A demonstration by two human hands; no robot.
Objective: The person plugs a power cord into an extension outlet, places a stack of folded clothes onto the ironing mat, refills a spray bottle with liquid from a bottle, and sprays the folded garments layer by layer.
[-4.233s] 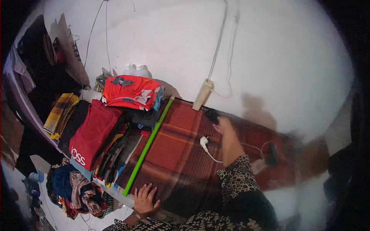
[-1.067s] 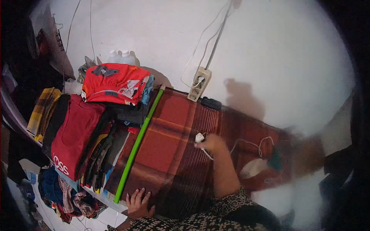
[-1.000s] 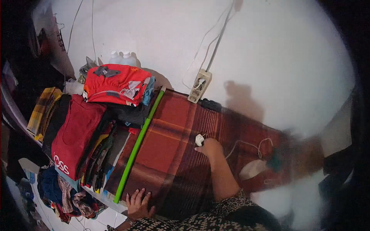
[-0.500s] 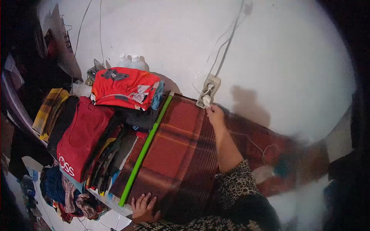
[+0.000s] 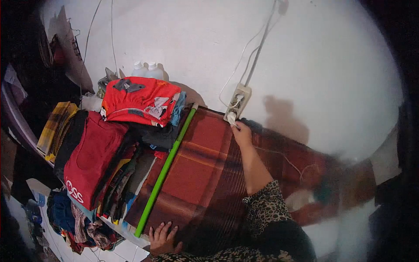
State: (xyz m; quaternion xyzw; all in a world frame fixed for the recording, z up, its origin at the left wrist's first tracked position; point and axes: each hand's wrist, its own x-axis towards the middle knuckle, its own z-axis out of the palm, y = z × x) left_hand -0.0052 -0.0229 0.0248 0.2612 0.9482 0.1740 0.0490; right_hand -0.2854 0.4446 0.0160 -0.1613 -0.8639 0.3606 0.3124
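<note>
My right hand [image 5: 242, 134] reaches to the wall with thumb and fingers pinched on a white plug [image 5: 231, 118]. That plug sits at the lowest socket of a white power strip [image 5: 245, 92]; how deep it is in, I cannot tell. A second white plug [image 5: 238, 98] is in a socket above. Lying flat with fingers spread, my left hand [image 5: 162, 241] rests on the red-brown plaid cloth [image 5: 203, 168], just beside the lower end of a bright green stick [image 5: 166, 170].
Folded clothes stand at the left, with a red patterned garment [image 5: 142, 98] on top and a dark red shirt [image 5: 94, 155] in front. Two white-capped bottles [image 5: 152, 71] are by the wall. A basket of clothes [image 5: 83, 218] is lower left. A thin cord [image 5: 290, 161] crosses the cloth.
My right hand and the pinched plug have shifted slightly downward at the lowest socket. My left hand stays on the cloth. The view has moved a little.
</note>
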